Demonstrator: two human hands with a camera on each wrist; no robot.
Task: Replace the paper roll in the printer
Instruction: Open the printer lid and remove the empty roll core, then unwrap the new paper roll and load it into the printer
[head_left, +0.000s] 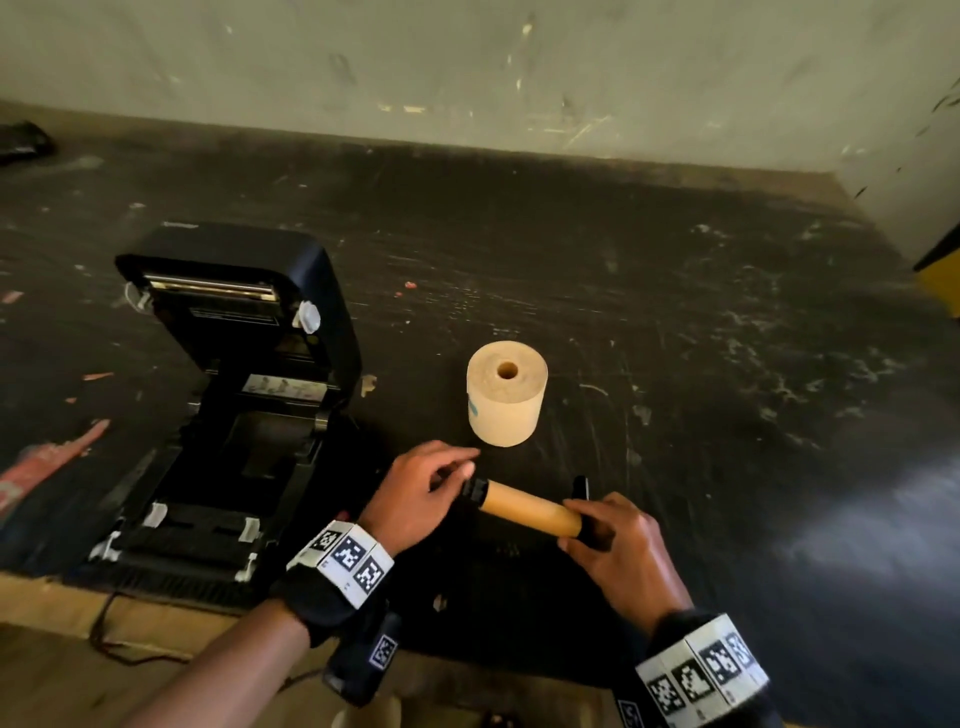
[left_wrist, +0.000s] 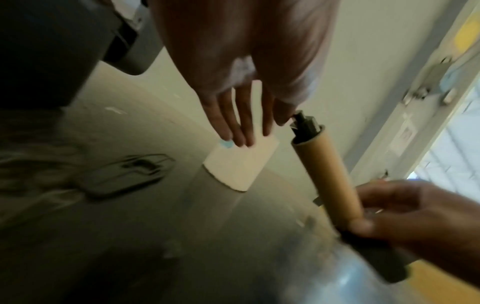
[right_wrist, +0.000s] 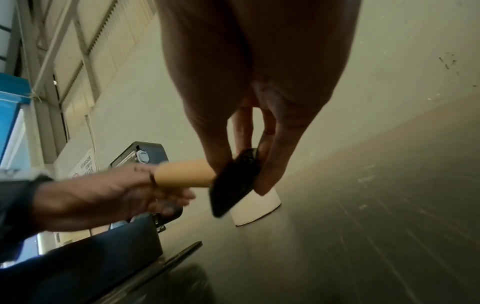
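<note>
Hands meet over the near middle of the worktop (head_left: 675, 322), both on an empty core (head_left: 530, 508), a brown cardboard tube lying roughly level and clear of the surface. A black spindle (head_left: 474, 490) runs through the core and sticks out at both ends. The left hand (head_left: 415, 496) pinches the spindle's left tip between thumb and forefinger; in the left wrist view its other fingers (left_wrist: 235, 123) reach out straight, touching nothing. The right hand (head_left: 618, 548) grips the right end, thumb and fingers curled round the spindle's black flange (right_wrist: 235, 181) where the core stops. Both wrists carry bands with black-and-white square markers.

Just beyond the hands, toward the middle of the worktop, a full paper roll (head_left: 506, 400) stands on end with its hole facing up and a small blue mark on its left side. It is apart from both hands and from the core.

Left of the hands, at the near-left edge, the black printer (head_left: 228, 415) sits with its lid (head_left: 244, 291) raised and tilted back. Its roll bay is open and holds no roll. A cable (head_left: 104, 623) trails from the printer's front over the near edge.

The worktop is dark and scuffed, with pale scratches and bits of reddish tape on the left. A scarred pale wall (head_left: 467, 67) runs along the far edge.
</note>
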